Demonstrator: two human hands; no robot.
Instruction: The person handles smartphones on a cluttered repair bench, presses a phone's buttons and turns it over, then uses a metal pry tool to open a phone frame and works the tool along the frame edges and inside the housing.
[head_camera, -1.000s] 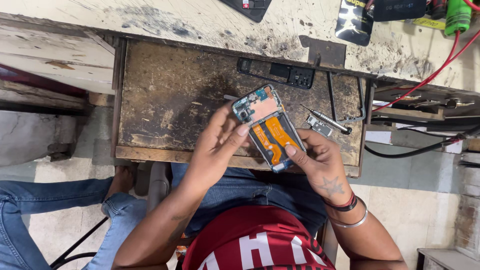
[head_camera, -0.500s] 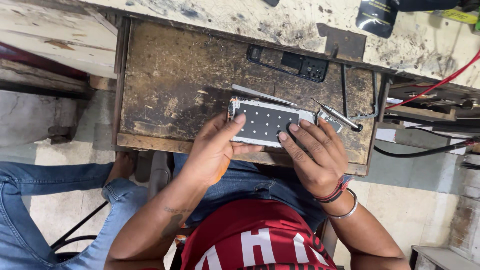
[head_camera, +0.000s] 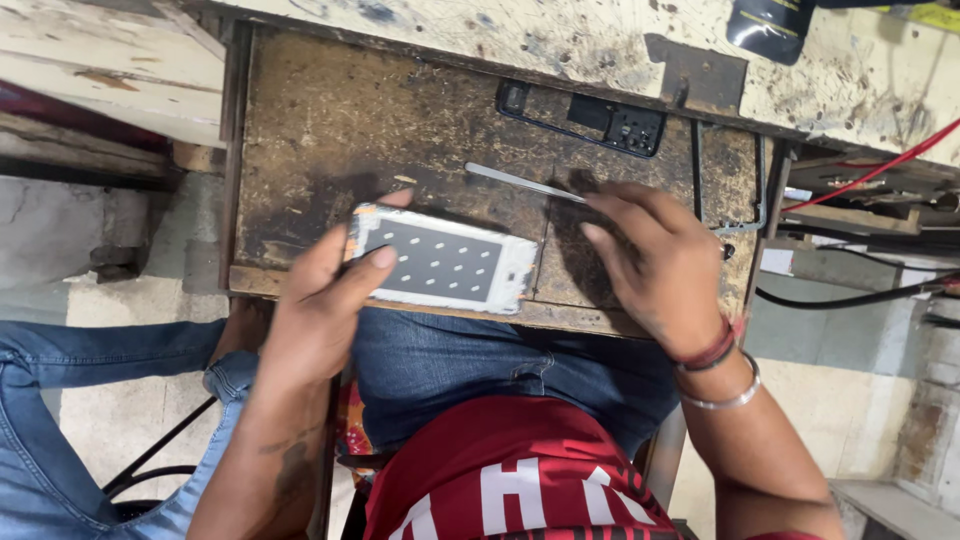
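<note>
- Left hand grips a white phone frame by its left end, thumb laid across the near edge and fingers curled behind the far edge; the hand is closed around it.
- That phone frame lies flat and lengthways over the front lip of a worn wooden drawer, its dark grey panel dotted with pale spots facing up; its right end sticks out free of the hand.
- Right hand is off the frame, fingers spread loosely and pointing left over the drawer floor, holding nothing that shows.
- Its fingertips touch or nearly touch the end of a thin metal strip lying on the drawer floor just beyond the frame; whether they pinch it cannot be told.
- A black phone bezel rests at the back of the drawer, well apart from both hands.
- Half a second ago both hands held the frame, one at each end; now only the left does, and the right has moved up and away to the strip.
- A second ago the piece was turned the other way, showing an orange part and circuitry; now the dotted grey side is up.
- Since then the frame has shifted left and closer to the drawer's front edge.
</note>
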